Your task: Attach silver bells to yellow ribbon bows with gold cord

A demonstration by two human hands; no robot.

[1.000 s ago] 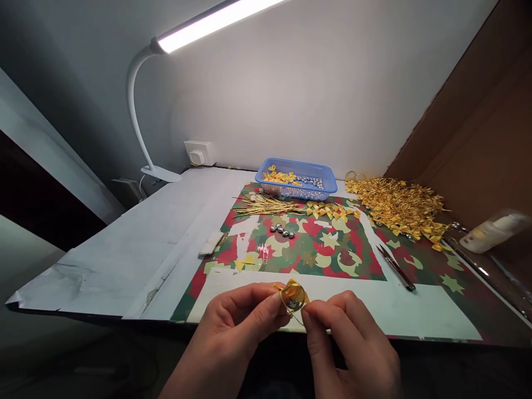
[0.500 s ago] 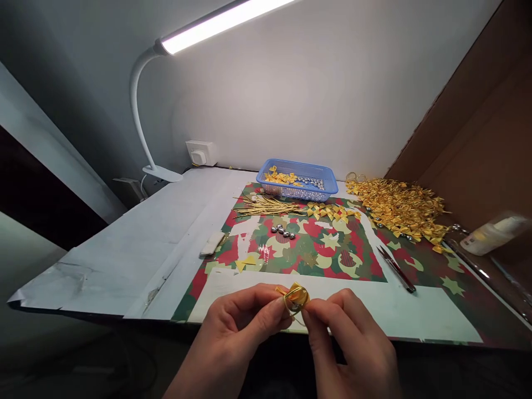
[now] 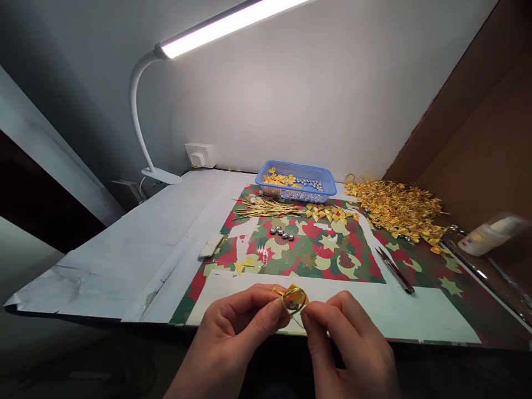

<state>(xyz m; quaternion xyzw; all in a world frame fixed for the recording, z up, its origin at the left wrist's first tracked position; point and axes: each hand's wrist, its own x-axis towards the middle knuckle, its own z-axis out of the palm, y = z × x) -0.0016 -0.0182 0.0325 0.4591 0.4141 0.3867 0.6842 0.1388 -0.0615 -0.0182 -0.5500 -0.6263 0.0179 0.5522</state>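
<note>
Above the table's front edge, my left hand (image 3: 239, 327) pinches a yellow ribbon bow (image 3: 298, 298) between thumb and fingers. A loop of gold cord (image 3: 284, 303) curves around the bow, and a small silvery bell or bead shows partly beneath it. My right hand (image 3: 349, 332) is closed at the right side of the loop, its thumb and forefinger pinching the cord. The fingertips hide where the cord crosses. Farther back lie several silver bells or beads (image 3: 282, 233), a bundle of gold cords (image 3: 266, 208) and loose yellow bows (image 3: 330, 212).
A blue basket (image 3: 266, 191) holding bows and silver beads stands by the wall. To the right are a large heap of gold bows (image 3: 399, 210), dark-tipped tweezers or snips (image 3: 397, 271) and a blurred white bottle (image 3: 488, 238). A desk lamp (image 3: 135, 111) shines from the left.
The cord loop around the bow looks slightly wider and lower. Both hands keep their pinches almost in place; the whole view has shifted slightly.
</note>
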